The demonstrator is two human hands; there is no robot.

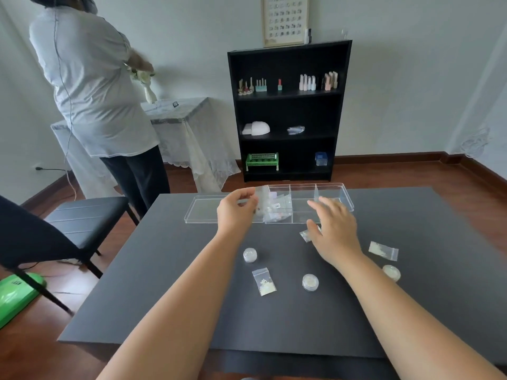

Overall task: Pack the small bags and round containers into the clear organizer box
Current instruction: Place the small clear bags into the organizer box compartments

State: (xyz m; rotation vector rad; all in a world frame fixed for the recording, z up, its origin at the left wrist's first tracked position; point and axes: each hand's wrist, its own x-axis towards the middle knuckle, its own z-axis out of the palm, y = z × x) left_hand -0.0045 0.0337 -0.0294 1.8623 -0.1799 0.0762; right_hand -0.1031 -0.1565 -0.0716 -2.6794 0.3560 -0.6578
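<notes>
The clear organizer box (329, 187) stands at the far side of the dark table, its lid (203, 212) lying flat to its left. My left hand (237, 212) pinches a small clear bag (260, 201) at the box's left compartment, which holds other small bags (279, 208). My right hand (333, 231) hovers with spread fingers just in front of the box, over a small bag (305, 235). Two more bags (264, 281) (383, 250) and three round containers (250, 255) (310, 282) (391, 271) lie on the table.
The table (164, 270) is dark grey. A black chair (82, 223) stands at its left, with a green device (16, 294) on the floor. A person in white stands at a lace-covered table (192, 127) back left. A black shelf (288, 113) stands behind.
</notes>
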